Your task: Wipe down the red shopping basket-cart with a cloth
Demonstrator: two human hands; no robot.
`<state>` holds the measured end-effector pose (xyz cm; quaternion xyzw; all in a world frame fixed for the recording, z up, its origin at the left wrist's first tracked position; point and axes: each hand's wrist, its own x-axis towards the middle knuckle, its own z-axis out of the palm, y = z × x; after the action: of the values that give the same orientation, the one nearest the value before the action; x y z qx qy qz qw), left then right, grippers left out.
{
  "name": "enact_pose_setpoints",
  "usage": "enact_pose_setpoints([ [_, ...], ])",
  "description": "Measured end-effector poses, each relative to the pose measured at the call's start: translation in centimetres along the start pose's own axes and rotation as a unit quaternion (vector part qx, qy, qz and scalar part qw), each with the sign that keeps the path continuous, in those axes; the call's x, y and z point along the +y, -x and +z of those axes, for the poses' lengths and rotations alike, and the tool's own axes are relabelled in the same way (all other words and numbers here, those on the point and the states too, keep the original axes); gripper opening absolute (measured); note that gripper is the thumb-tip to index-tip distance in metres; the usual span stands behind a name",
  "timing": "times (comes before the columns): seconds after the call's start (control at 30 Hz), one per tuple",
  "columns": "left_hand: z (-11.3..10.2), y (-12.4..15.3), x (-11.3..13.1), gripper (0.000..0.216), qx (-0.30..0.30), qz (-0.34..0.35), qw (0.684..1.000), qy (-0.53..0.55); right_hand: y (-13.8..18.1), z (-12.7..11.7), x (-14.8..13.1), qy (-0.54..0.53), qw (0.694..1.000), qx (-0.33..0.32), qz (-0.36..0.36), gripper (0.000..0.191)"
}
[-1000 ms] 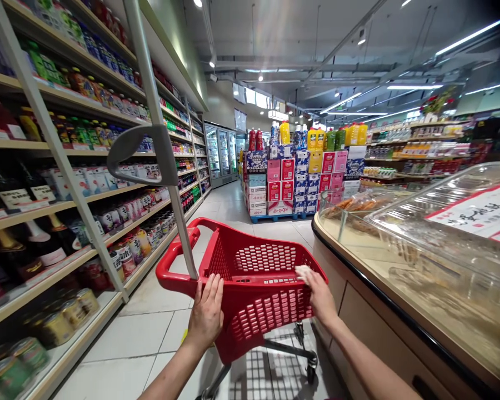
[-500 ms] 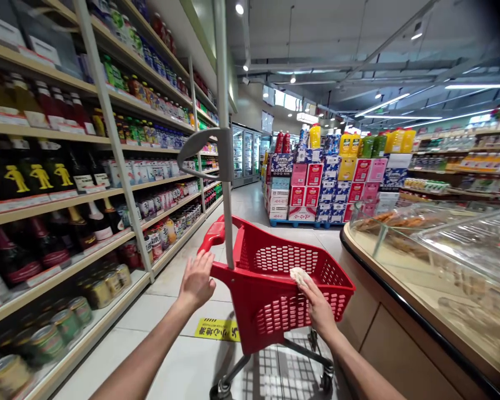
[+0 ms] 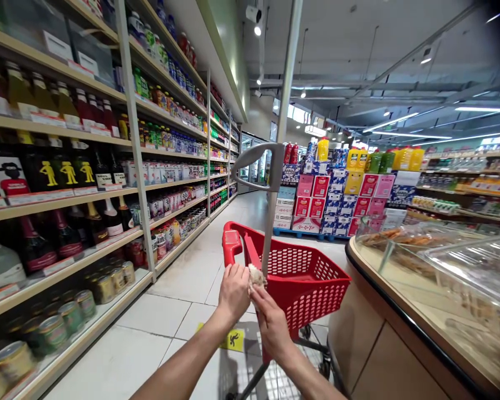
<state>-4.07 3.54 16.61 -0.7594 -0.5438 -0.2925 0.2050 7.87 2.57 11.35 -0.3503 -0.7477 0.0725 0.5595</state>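
A red shopping cart (image 3: pixel 316 289) with perforated basket walls stands in front of me. My left hand (image 3: pixel 234 289) is wrapped over the near end of its red handle (image 3: pixel 232 244). Close beside it, my right hand (image 3: pixel 270 319) presses a crumpled whitish cloth (image 3: pixel 256 276) against the basket's near corner, by the foot of the metal pole (image 3: pixel 286 78). The cloth is partly hidden by my right fingers. A grey loop-shaped grip (image 3: pixel 256 166) sticks out from the pole above the handle.
Shelves of bottles and cans (image 3: pixel 70 194) line the left side. A glass-topped counter with a black edge (image 3: pixel 383 297) curves along the right. Stacked drink boxes (image 3: pixel 310 203) stand ahead. A yellow floor sticker (image 3: pixel 233 340) lies beneath my hands.
My right hand has carried the cloth left from the basket's side rim to the near corner, next to my left hand. The cart has turned, and my view has shifted left.
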Motion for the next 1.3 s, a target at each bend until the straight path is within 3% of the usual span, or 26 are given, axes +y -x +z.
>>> enact_pose_setpoints([
  [0.1, -1.0, -0.1, 0.8, 0.032, -0.029, 0.06, 0.996, 0.066, -2.7, -2.5, -0.8, 0.012, 0.998, 0.061, -0.029, 0.046],
  [0.2, -1.7, -0.6, -0.1, 0.042, -0.058, 0.067, 0.988, 0.127, -4.7, -4.2, -0.1, 0.05, 0.998, 0.018, -0.015, 0.046],
  [0.27, -1.9, -0.8, -1.3, 0.052, -0.081, 0.026, 0.987, 0.136, -4.4, -5.0, 1.3, 0.083, 0.996, -0.012, 0.024, 0.045],
  [0.37, -1.4, -0.8, -2.4, 0.056, -0.139, 0.017, 0.981, 0.137, -2.7, -6.9, 3.6, 0.128, 0.988, 0.016, 0.081, 0.047],
  [0.47, -0.6, -1.4, -1.8, 0.047, -0.148, 0.041, 0.977, 0.149, -1.5, -9.8, 4.6, 0.163, 0.979, 0.024, 0.12, 0.046],
  [0.57, 0.5, -3.2, -0.2, 0.043, -0.132, 0.004, 0.98, 0.151, -0.9, -12.0, 3.9, 0.188, 0.972, 0.031, 0.137, 0.046],
  [0.67, 1.5, -4.7, 1.3, 0.043, -0.137, -0.019, 0.98, 0.145, -0.4, -11.3, 2.2, 0.181, 0.976, 0.04, 0.111, 0.047],
  [0.8, 2.0, -5.1, 2.3, 0.041, -0.13, -0.006, 0.981, 0.145, -0.8, -6.9, 0.2, 0.124, 0.989, 0.041, 0.063, 0.052],
  [0.9, 1.4, -5.1, 2.7, 0.039, -0.126, 0.001, 0.974, 0.188, -2.4, -5.3, -0.6, 0.059, 0.992, 0.074, 0.082, 0.049],
  [1.0, 0.8, -5.4, 4.3, 0.04, -0.089, -0.016, 0.967, 0.238, -4.4, -6.5, -0.4, -0.017, 0.982, 0.101, 0.161, 0.05],
  [1.1, 0.9, -5.3, 7.2, 0.046, -0.096, 0.084, 0.963, 0.238, -5.3, -8.8, 0.9, -0.041, 0.966, 0.126, 0.22, 0.054],
  [1.2, 1.4, -5.3, 8.2, 0.05, -0.104, 0.15, 0.963, 0.201, -4.7, -11.0, 3.0, 0.091, 0.971, 0.096, 0.199, 0.051],
  [1.3, 1.1, -5.8, 5.4, 0.04, -0.075, 0.07, 0.981, 0.164, -3.5, -12.5, 4.9, 0.222, 0.963, -0.005, 0.152, 0.047],
])
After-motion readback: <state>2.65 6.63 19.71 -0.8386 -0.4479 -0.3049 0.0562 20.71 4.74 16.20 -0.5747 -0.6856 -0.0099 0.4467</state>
